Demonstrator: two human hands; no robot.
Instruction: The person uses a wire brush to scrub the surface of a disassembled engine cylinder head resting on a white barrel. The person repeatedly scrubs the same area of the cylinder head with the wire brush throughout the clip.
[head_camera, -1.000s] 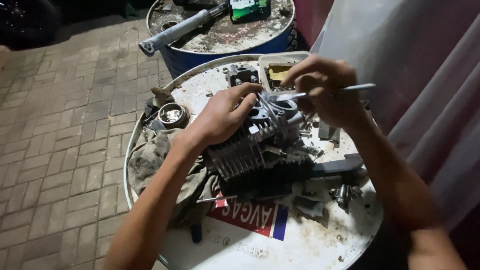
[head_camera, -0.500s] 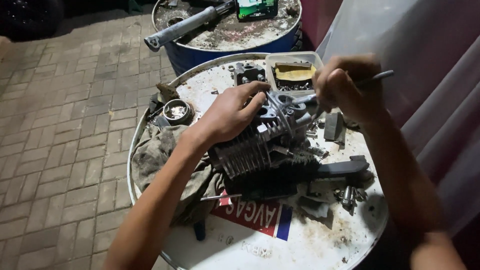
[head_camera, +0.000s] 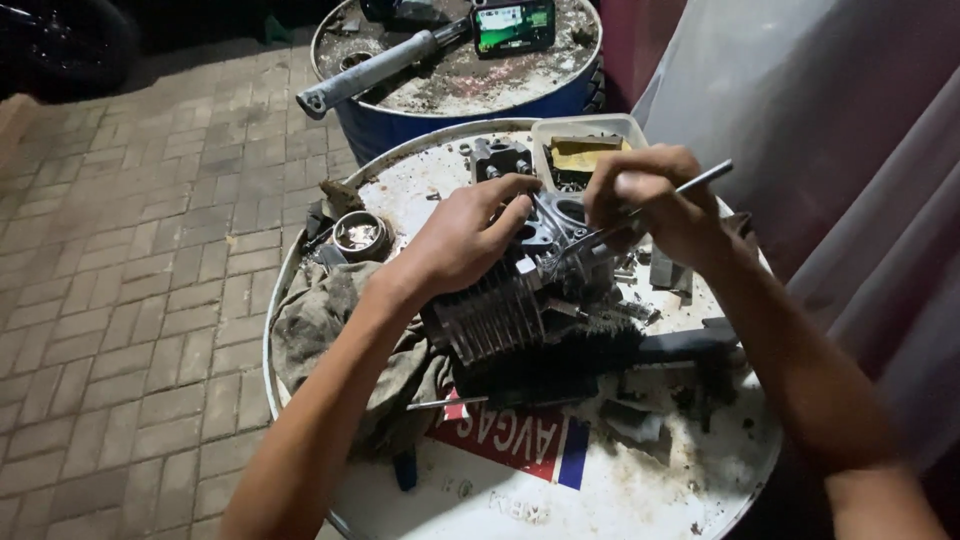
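A finned metal engine cylinder head (head_camera: 510, 300) lies tilted near the centre of the round drum-top counter (head_camera: 640, 490), its grey cooling fins facing five o'clock and its ported face up. A thin metal rod (head_camera: 650, 208) slants from two o'clock, its tip meeting the head's top.

Harsh light from near the camera floods the white drum top (head_camera: 640, 500) and both forearms; brick paving (head_camera: 120, 300) dims toward the black upper-left corner. Focus sharp, slight hand blur.
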